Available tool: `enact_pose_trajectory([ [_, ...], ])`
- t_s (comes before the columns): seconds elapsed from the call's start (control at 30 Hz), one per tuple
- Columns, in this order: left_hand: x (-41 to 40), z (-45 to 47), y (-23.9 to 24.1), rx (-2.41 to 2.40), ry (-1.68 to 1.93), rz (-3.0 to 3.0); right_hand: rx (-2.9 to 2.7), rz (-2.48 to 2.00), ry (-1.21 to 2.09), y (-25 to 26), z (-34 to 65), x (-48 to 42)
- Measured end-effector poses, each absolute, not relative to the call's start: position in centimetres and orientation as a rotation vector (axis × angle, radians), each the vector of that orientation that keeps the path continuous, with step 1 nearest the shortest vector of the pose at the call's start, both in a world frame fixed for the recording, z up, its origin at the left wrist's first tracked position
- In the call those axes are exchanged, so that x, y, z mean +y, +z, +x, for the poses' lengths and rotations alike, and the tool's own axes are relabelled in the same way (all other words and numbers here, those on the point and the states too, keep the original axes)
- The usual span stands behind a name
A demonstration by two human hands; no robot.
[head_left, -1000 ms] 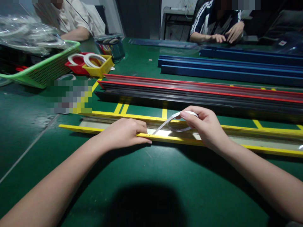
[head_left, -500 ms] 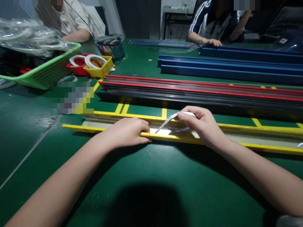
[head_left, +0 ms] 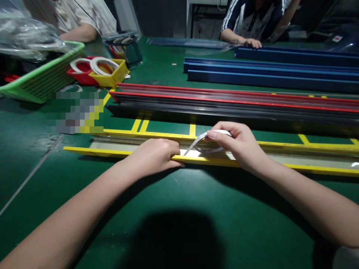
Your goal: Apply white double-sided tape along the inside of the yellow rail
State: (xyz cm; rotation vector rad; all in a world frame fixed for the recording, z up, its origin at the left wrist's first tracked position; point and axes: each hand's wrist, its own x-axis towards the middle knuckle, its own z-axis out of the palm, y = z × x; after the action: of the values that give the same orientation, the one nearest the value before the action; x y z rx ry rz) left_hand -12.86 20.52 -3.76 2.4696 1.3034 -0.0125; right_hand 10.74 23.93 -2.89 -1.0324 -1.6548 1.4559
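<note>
A long yellow-edged channel strip [head_left: 308, 169], pale inside, lies across the green table in front of me. My left hand [head_left: 157, 155] is closed over its near edge, fingers inside the channel and thumb below the rim. My right hand [head_left: 238, 144] pinches a roll of narrow white tape [head_left: 209, 150] just above the channel. From the roll a short stretch of tape slants down to the inside of the near edge, beside my left fingertips. The tips of my left fingers are partly hidden.
Beyond lie a red-edged and black channel strip [head_left: 224, 100] and several blue strips [head_left: 252, 76]. At the left stand a green basket [head_left: 61, 65] with plastic-wrapped items, a yellow bin [head_left: 119, 74] and a red bin [head_left: 81, 76] with tape rolls. Two people sit across the table.
My left hand has slid slightly right along the near edge. The tape roll has shifted slightly left, nearer that hand. The camera view has shifted a little.
</note>
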Motion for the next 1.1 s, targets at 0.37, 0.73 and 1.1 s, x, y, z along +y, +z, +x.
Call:
enact_pose_trajectory([
  [0.37, 20.6, -12.96, -3.86, 1.302, -0.016, 2.488, -1.658, -1.02, 1.468, -2.94, 10.86, 23.88],
  [0.73, 20.44, -12.95, -3.75, 1.281, -0.014, 2.514, -1.655, -1.031, 1.473, -2.84, 10.74, 23.8],
  [1.1, 20.23, -12.89, -4.14, 1.19, 0.008, 2.687, -1.627, -0.943, 1.528, -2.79, 10.69, 23.89],
])
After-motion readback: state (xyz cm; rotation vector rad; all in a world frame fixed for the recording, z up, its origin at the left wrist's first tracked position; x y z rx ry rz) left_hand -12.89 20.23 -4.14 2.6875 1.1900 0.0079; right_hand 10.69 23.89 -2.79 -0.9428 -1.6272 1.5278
